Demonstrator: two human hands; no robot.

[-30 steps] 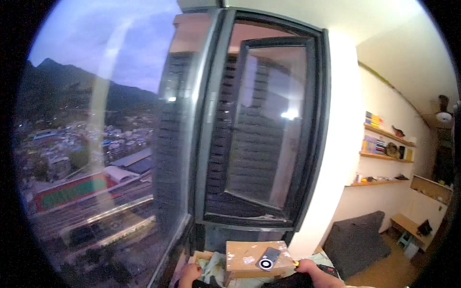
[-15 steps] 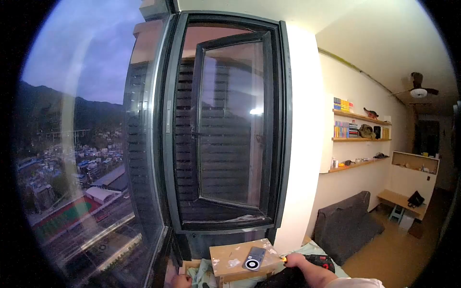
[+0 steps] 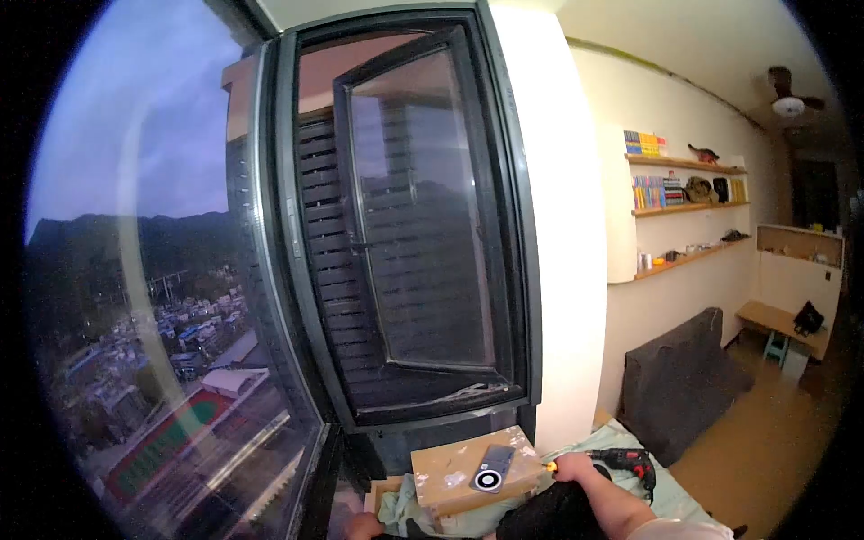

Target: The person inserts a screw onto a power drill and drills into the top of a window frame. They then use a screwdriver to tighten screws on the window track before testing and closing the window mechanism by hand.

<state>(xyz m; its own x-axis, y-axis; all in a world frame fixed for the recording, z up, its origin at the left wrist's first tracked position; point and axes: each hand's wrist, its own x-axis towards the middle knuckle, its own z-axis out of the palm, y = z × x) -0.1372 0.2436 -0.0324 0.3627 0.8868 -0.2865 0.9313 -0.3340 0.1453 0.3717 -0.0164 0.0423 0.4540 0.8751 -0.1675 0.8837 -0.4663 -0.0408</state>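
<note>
My right hand (image 3: 574,469) is closed around a small yellow-ended thing (image 3: 550,467) that pokes out on its left side; most of it is hidden in the fist. Just beyond that hand, a black and red power drill (image 3: 621,461) lies on a pale green cloth (image 3: 598,440). At the bottom edge, my left hand (image 3: 364,526) is partly cut off beside the cloth, its fingers not clear. Between the hands stands a low wooden box or stool (image 3: 438,463) with pale worn patches. On it rests a flat grey device (image 3: 495,461) with a white ring around a black disc.
A dark-framed window (image 3: 526,270) with a tilted inner sash rises directly ahead, and large glass on the left looks out over a town. To the right are a white pillar (image 3: 562,225), a dark grey folded seat (image 3: 675,382) and wall shelves (image 3: 688,209) with books.
My view has turned and tilted, so the window leans and the room sits differently in frame. My right hand keeps its grip; the grey device stays on the wooden top.
</note>
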